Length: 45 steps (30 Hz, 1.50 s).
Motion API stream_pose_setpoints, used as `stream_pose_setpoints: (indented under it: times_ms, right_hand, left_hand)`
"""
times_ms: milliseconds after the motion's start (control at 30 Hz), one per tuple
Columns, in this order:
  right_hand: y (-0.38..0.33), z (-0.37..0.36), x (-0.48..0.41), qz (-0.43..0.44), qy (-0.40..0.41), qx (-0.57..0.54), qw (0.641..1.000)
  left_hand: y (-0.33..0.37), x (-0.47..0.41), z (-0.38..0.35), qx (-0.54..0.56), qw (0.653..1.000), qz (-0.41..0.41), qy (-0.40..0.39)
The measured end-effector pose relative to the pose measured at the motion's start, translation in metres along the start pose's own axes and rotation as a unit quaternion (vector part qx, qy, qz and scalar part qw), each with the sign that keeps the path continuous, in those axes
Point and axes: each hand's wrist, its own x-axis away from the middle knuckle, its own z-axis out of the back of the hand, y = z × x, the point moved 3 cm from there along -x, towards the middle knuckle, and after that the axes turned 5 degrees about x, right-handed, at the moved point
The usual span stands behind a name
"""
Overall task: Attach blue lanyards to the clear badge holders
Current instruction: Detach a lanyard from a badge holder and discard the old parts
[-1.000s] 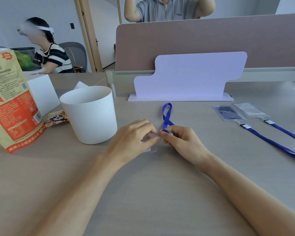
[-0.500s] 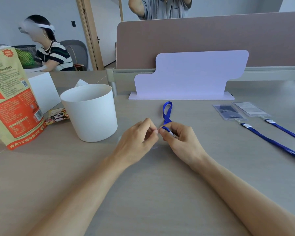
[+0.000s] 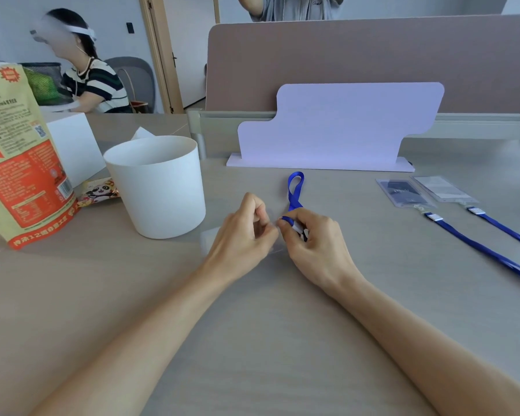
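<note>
Both hands met just right of the white plastic bucket (image 3: pixel 158 187), low over the matte grey-beige worktop (image 3: pixel 267 340). Right hand (image 3: pixel 315 244) was pinched narrow around the end of a blue woven lanyard (image 3: pixel 294 190), a white clip piece showing between its fingers; the flat ribbon rose in a loop beyond the knuckles, toward the pale lilac stepped board (image 3: pixel 339 127). Left hand (image 3: pixel 243 235) was curled, thumb and forefinger nipped on the edge of a clear badge holder (image 3: pixel 210 240), a glossy see-through sleeve that was hard to make out against the worktop, lying flat just right of the bucket.

Far right of the bucket, two more holders lay flat with lanyards attached: one with a dark card (image 3: pixel 403 192), one with a pale card (image 3: pixel 442 189), their blue ribbons (image 3: pixel 487 250) running off the right edge.

Left of the bucket stood a crinkly orange-and-tan snack bag (image 3: pixel 18 157), a small panda-print packet (image 3: pixel 99 192) and a white box (image 3: pixel 72 145).

Nearer than the bucket, the worktop was bare, smooth, with room around both forearms.
</note>
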Motion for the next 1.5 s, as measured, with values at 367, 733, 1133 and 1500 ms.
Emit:
stream_pose_setpoints:
  times_ms: [367,733,1133,1500]
  right_hand:
    - [0.005,0.001,-0.003,-0.044,-0.038,-0.086,0.995]
    - [0.023,0.009,-0.008,-0.110,0.016,-0.012,0.994]
    - [0.026,0.034,-0.018,-0.056,0.000,0.092,0.994]
    - [0.008,0.060,-0.021,-0.149,-0.056,-0.243,0.957]
  left_hand:
    - [-0.023,-0.010,0.017,-0.147,0.989,-0.006,-0.003]
    - [-0.033,-0.016,0.028,-0.257,0.966,-0.033,0.028]
    - [-0.031,-0.018,0.033,-0.268,0.961,-0.047,0.049]
    - [-0.012,-0.012,-0.002,-0.247,0.955,-0.105,-0.124]
